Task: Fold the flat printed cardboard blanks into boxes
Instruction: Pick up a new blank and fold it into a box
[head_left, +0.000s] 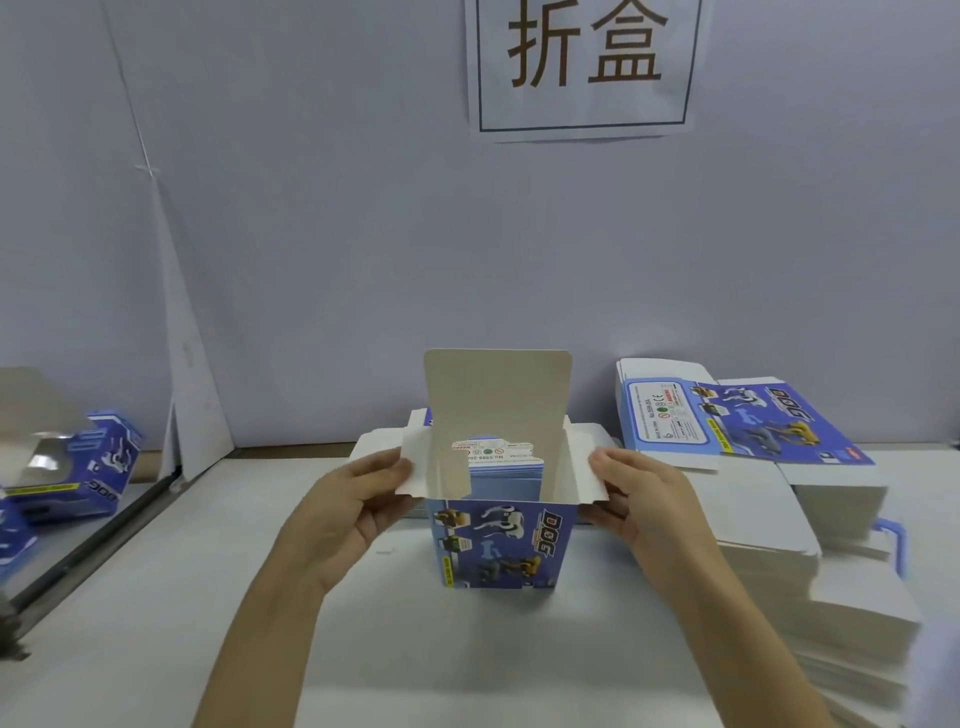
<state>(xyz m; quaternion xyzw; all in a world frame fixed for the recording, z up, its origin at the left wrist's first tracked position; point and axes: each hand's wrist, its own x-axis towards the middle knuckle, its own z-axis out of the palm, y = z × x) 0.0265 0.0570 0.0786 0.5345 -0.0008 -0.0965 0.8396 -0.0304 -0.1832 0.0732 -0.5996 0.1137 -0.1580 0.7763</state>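
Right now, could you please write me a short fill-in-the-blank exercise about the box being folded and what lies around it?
1. The box stands upright on the table with its top ____.
2. The left hand pinches the left side ____ of the box.
3. The right hand holds the flap on the ____ side.
4. The stack of flat blanks lies to the ____ of the box.

Missing words: open; flap; right; right

Both forearms are bare to the lower edge of the frame, with no sleeves, and the left hand (347, 512) and right hand (631, 506) wear no gloves, rings or watch.
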